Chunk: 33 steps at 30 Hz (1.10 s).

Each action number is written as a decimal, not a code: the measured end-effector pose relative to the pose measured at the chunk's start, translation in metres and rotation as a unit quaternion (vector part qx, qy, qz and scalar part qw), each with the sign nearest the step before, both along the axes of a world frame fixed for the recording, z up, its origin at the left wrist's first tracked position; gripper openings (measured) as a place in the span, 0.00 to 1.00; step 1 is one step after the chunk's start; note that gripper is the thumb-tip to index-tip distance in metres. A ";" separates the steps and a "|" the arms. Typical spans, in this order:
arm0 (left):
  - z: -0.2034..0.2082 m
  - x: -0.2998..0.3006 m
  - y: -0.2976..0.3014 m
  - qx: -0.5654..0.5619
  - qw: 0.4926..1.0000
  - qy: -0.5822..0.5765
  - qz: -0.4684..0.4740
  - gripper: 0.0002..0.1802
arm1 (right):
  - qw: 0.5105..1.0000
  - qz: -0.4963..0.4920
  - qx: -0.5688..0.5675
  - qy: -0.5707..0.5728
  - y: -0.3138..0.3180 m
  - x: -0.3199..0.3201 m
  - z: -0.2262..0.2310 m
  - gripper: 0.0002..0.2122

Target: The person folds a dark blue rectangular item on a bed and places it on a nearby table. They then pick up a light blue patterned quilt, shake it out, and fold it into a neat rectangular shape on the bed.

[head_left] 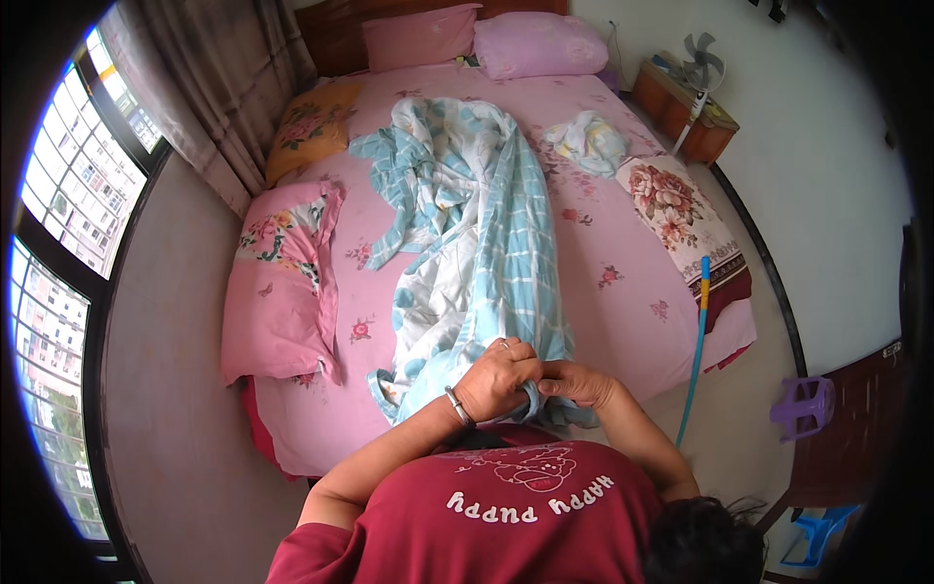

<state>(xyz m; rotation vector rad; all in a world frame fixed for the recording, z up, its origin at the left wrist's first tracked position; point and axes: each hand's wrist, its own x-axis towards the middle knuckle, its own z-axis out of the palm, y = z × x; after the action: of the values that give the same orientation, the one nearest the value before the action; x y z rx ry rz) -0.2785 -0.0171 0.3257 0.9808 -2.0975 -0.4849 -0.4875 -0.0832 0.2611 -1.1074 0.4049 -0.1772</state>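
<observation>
A limp duvet cover [482, 234], white with light blue checks and round spots, lies lengthwise in loose folds down the middle of the bed. Its near end is gathered up close to my body at the foot of the bed. My left hand [499, 378], with a ring and a bracelet, is closed on the fabric edge there. Right beside it, my right hand [581, 383] pinches the same bunched edge between thumb and fingers. The two hands touch or nearly touch, and the folds inside the grip are hidden.
The bed [341, 419] has a pink floral sheet. A pink pillow [277, 292] and an orange pillow [313, 122] lie left; a crumpled cloth [589, 144] and floral blanket [676, 209] lie right. A blue pole [698, 350] leans bedside. A purple stool [803, 409] stands right.
</observation>
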 end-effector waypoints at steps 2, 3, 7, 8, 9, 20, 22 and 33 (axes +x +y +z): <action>0.001 0.003 0.002 0.010 1.000 -0.003 0.010 0.14 | 0.999 0.016 0.010 0.027 -0.001 0.004 0.011 0.23; 0.000 0.005 0.003 0.016 1.000 -0.006 0.010 0.14 | 0.999 0.020 0.008 0.028 -0.003 0.006 0.012 0.22; 0.003 0.006 0.003 0.024 0.999 -0.021 -0.006 0.13 | 0.998 0.023 -0.021 0.060 -0.011 0.006 0.018 0.17; 0.004 0.006 0.003 0.024 0.999 -0.027 -0.012 0.12 | 0.996 0.023 -0.033 0.074 -0.011 0.007 0.020 0.16; 0.002 0.007 0.002 0.035 0.999 -0.014 -0.030 0.13 | 0.989 0.052 -0.075 0.113 -0.009 0.009 0.024 0.15; 0.030 0.046 0.016 0.099 0.991 0.019 -0.085 0.15 | 0.924 -0.299 0.232 -0.052 0.003 0.026 0.026 0.16; 0.047 0.039 0.015 0.003 0.988 -0.152 0.004 0.17 | 0.927 -0.330 0.158 -0.079 -0.011 0.025 0.034 0.15; 0.046 0.052 -0.002 0.005 0.969 -0.232 0.088 0.15 | 0.948 -0.130 -0.284 0.054 0.022 0.050 0.065 0.16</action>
<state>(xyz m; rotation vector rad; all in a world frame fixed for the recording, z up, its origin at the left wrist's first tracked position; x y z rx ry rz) -0.2260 -0.0191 0.3720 1.3762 -2.3822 -0.1839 -0.4379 -0.0610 0.3260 -1.6343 0.6215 -0.4890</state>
